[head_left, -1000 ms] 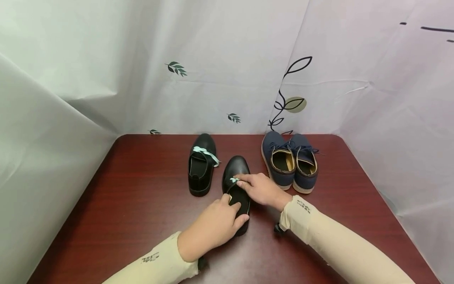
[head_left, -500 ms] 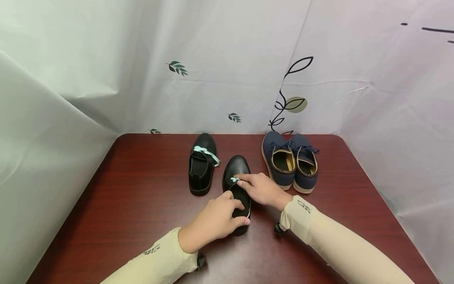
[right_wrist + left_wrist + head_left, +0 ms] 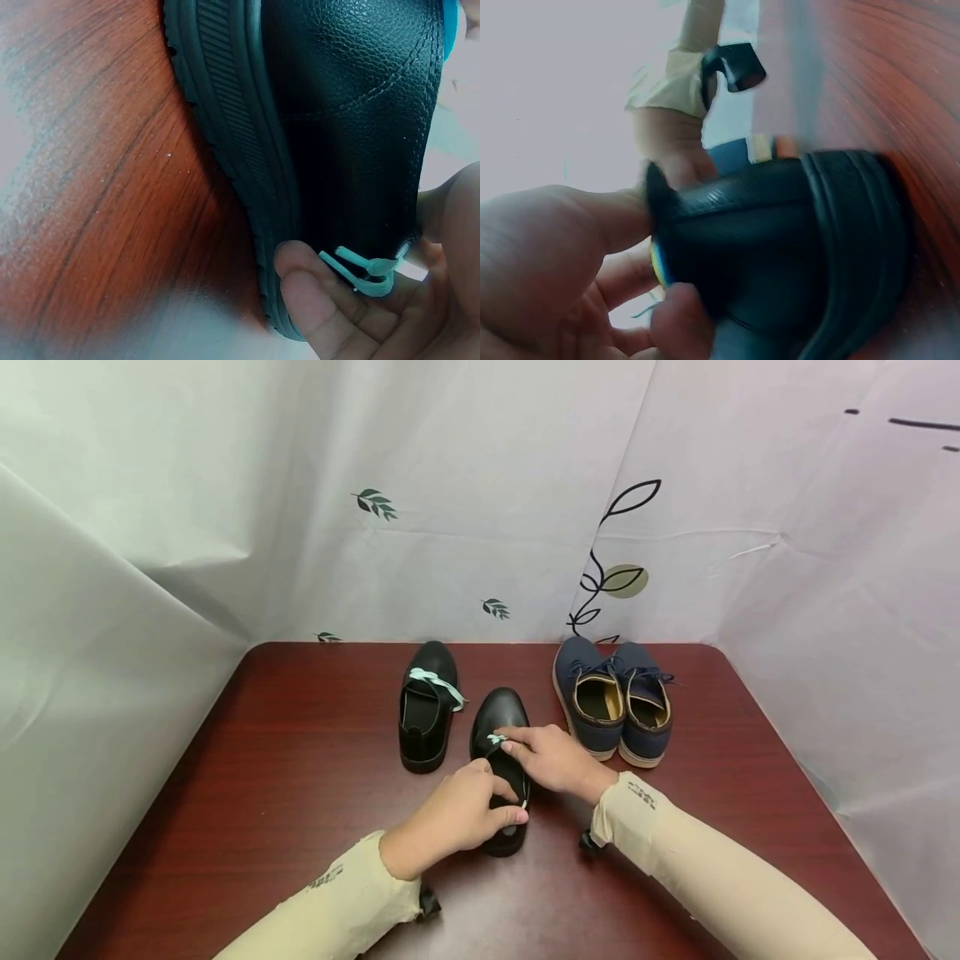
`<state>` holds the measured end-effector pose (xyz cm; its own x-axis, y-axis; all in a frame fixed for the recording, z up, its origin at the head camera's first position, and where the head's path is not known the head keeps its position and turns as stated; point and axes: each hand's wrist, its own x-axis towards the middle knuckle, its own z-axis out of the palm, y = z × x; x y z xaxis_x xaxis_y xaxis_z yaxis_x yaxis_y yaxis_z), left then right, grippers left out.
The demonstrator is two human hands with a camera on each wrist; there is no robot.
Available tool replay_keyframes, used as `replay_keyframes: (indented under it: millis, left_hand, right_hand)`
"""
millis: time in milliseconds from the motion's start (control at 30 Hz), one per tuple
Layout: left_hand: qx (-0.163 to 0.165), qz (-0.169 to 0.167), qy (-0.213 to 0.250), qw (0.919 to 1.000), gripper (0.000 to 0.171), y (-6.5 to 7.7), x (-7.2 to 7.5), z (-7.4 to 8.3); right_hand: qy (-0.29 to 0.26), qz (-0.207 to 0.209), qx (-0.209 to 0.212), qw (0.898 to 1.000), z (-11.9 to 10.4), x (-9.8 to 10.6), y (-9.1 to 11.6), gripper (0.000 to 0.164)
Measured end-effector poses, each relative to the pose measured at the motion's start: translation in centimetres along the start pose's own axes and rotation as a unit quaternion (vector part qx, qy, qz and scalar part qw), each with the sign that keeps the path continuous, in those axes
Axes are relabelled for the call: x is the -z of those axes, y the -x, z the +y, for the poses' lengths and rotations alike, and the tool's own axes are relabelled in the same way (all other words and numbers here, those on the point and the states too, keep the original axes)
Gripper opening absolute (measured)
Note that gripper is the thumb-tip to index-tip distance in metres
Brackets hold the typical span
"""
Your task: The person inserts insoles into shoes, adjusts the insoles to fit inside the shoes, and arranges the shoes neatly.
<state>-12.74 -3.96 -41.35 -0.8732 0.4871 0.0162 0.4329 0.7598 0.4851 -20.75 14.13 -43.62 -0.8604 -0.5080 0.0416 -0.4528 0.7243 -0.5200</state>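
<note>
A black leather lace-up shoe stands on the table, toe pointing away, with a pale mint lace tied at its front. My left hand grips the shoe's collar near the heel, thumb on the rear right rim and other fingers at the opening. The left wrist view shows the shoe's heel close up under that hand. My right hand holds the front of the shoe from the right, fingers around the lace. Part of the shoe's opening is hidden by the hands.
Left of it stands the matching black shoe with a mint lace hanging to its right. A pair of navy shoes sits at the back right. The dark red table is bordered by white patterned cloth.
My left hand has shifted slightly forward, its thumb moving up along the shoe's rear right rim, and more of the heel shows. The right hand and the shoes stay where they were.
</note>
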Motion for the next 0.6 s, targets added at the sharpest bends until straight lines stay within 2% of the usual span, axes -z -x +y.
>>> replay_keyframes:
  millis: [233,433,533,600]
  left_hand:
    - [-0.008,0.012,-0.018,0.9997,0.022,-0.6,-0.1,-1.0]
    - [-0.045,-0.038,0.019,0.9981,0.017,-0.8,-0.1,-1.7]
    - [-0.064,-0.076,0.033,0.9945,0.026,-0.6,0.2,-2.0]
    - [-0.070,-0.096,0.020,0.9927,0.034,-0.2,0.4,-2.1]
  right_hand:
    - [-0.007,-0.004,-0.004,1.000,0.1,-0.1,0.0,0.035]
    - [-0.005,-0.004,-0.003,1.000,0.1,-0.1,0.0,0.034]
    - [-0.002,-0.002,-0.002,1.000,0.2,-0.1,-0.1,0.035]
    - [-0.004,-0.001,-0.001,1.000,0.2,-0.1,-0.1,0.035]
